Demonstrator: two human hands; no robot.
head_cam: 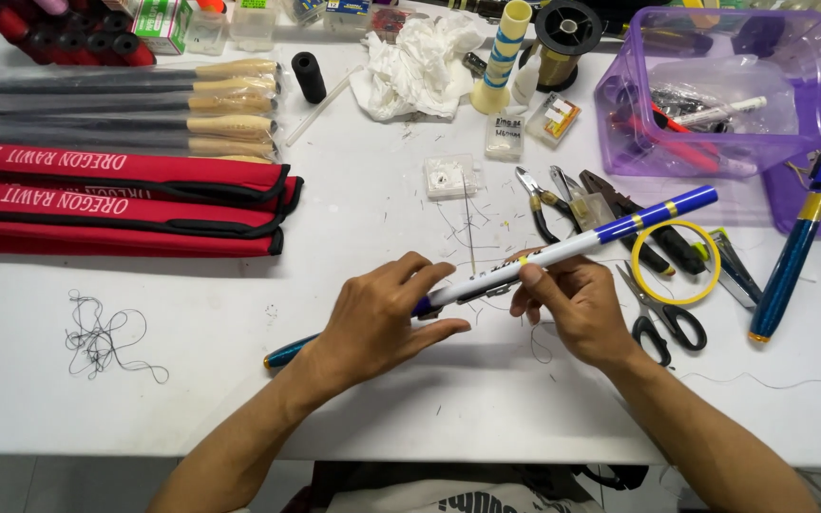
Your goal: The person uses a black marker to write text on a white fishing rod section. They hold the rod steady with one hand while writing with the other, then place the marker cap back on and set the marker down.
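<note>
The left hand (372, 318) and right hand (577, 304) are both gripping a white-and-blue rod section (563, 249), holding it slanted above the white table (239, 380), seemingly steadying it for close work. Behind, scissors (662, 318) and pliers (539, 199) are lying within reach; red fabric sleeves (116, 199) with white lettering and a purple tub (620, 133) are sitting farther back.

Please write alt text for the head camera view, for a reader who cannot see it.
The left hand and right hand hold a white and blue rod section over a white table. Black-handled scissors, pliers and a yellow ring lie right; red fabric sleeves lie left.
</note>
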